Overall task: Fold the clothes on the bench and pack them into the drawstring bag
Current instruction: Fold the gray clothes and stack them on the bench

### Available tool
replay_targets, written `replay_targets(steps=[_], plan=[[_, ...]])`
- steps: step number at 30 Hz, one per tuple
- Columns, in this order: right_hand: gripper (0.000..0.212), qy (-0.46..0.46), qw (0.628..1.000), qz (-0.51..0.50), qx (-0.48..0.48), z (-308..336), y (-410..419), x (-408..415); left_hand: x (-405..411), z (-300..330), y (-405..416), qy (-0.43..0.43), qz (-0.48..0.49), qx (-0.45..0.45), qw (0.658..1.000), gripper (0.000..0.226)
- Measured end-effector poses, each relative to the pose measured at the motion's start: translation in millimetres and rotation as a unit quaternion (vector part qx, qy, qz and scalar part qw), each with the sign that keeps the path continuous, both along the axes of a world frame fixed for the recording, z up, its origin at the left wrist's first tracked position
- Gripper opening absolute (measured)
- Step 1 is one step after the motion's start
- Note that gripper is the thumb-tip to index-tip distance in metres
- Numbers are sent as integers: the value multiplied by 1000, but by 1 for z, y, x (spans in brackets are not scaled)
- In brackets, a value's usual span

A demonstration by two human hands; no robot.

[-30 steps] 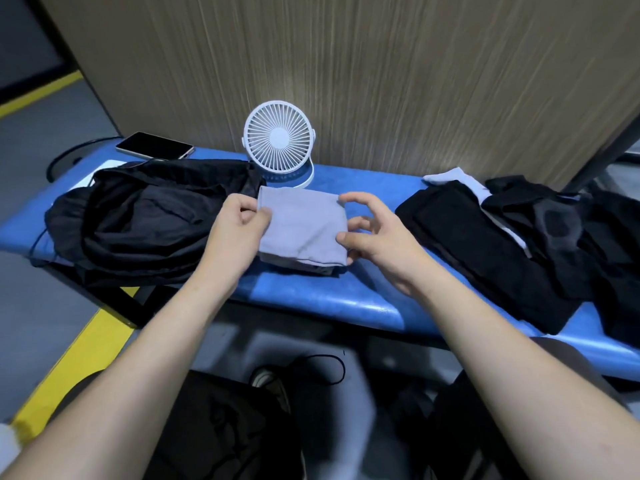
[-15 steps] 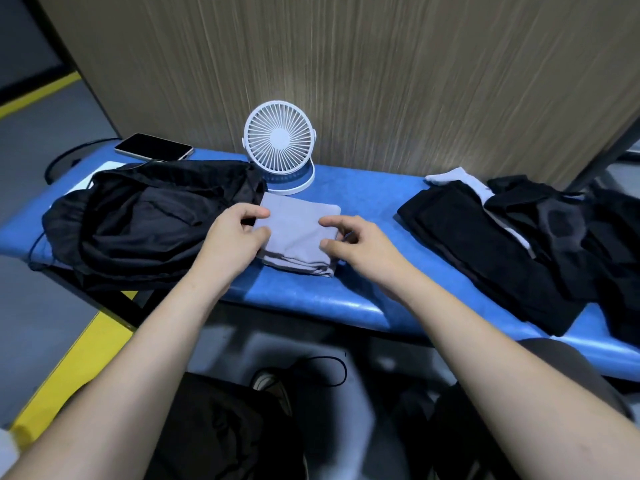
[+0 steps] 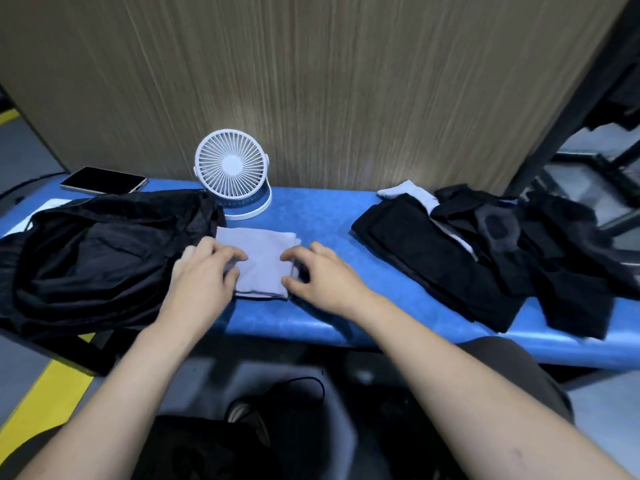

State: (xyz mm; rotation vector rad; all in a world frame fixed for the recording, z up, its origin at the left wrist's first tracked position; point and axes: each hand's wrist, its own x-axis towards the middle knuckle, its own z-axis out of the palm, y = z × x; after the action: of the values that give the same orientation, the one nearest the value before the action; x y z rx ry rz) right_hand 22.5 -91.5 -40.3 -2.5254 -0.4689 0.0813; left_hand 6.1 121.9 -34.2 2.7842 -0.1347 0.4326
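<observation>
At frame centre, head view: a grey folded garment (image 3: 260,261) lies flat on the blue bench (image 3: 322,216), with a hand on each of its side edges.
Left hand (image 3: 204,271): fingers curled over the garment's left edge, gripping the cloth; the thumb is hidden, so how deep the hold goes cannot be told.
Right hand (image 3: 320,277): fingers bent and pinching the right edge, thumb low at the near corner.
Drawstring bag (image 3: 93,258): probably the black crumpled mass at centre left, touching the garment's left side; its mouth cannot be made out.
Clothes yet to fold: black pile (image 3: 485,251) at centre right, well apart from the hands, with a pale piece (image 3: 408,192) poking out at its far end.
Step in hand: by my judgement, squaring off the fold or taking hold to lift it toward the bag.
Risk, fold: lifted by the edges alone, the layers could slide apart and the fold open, since the cloth is soft and loosely stacked.
Risk, bag: with its mouth collapsed, pushing the garment in could bunch it up.
Risk, edge: the garment's near edge lies close to the bench's front lip, so a tug toward the body could drop it.
Around: white desk fan (image 3: 231,173) just behind the garment; a phone (image 3: 104,181) at upper left beside the wooden panel (image 3: 311,81).
In the way: the fan stands close behind, so a high sweep leftward might clip it.
</observation>
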Motion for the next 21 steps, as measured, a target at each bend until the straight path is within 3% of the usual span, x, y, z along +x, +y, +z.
replay_targets(steps=[8,14,21], plan=[[37,-38,998,-31,49,15,-20,-5,11,20,-22,-39,12,-13,999,14],[27,-68,993,-84,41,23,-75,-9,29,32,-81,-79,-47,-71,993,13],[14,-160,951,-247,-94,29,-166,-12,52,27,-167,-75,-110,-116,984,16]])
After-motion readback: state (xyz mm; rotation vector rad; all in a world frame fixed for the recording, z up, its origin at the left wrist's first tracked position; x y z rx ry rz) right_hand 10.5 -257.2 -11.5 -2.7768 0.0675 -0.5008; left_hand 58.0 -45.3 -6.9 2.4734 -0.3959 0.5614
